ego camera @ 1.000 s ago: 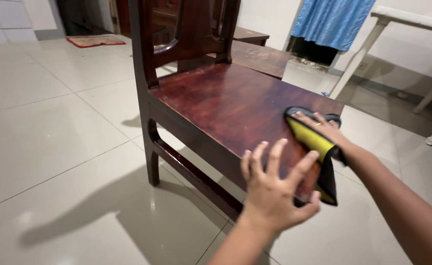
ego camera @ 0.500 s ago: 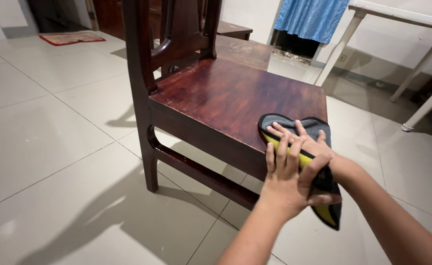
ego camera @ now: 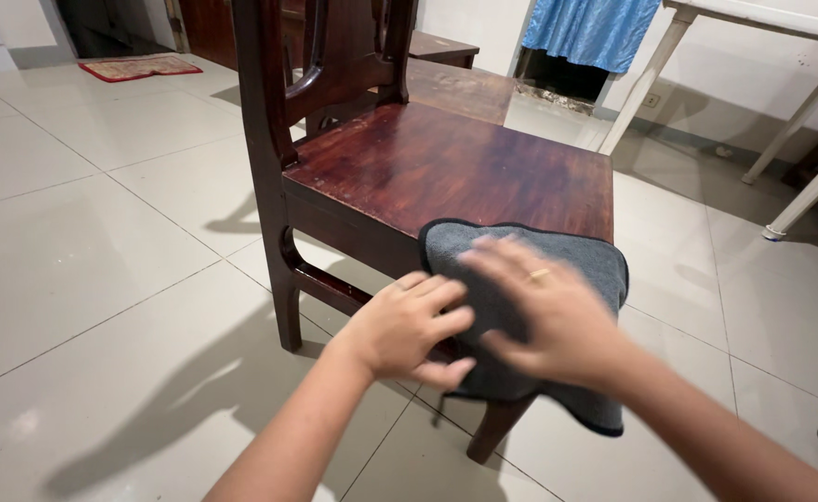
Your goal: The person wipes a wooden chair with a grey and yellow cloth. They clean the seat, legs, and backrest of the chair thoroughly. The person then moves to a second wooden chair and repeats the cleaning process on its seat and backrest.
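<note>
A dark red-brown wooden chair (ego camera: 446, 167) stands on the tiled floor. A grey cloth (ego camera: 595, 270) with a dark hem lies spread over the near front corner of its seat and hangs over the edge. My left hand (ego camera: 404, 325) pinches the cloth's left edge at the seat front, fingers on top and thumb underneath. My right hand (ego camera: 548, 316), blurred and with a ring on one finger, lies flat on top of the cloth with its fingers apart.
Pale glossy floor tiles (ego camera: 83, 251) surround the chair. White table legs (ego camera: 646, 79) stand at the back right, near a blue curtain (ego camera: 590, 28). A second wooden seat (ego camera: 455, 88) sits behind the chair. A small red mat (ego camera: 139, 67) lies at the far left.
The cloth, folded with a yellow side up under my right hand, is now spread grey side up over the seat corner. My left hand moved onto its edge.
</note>
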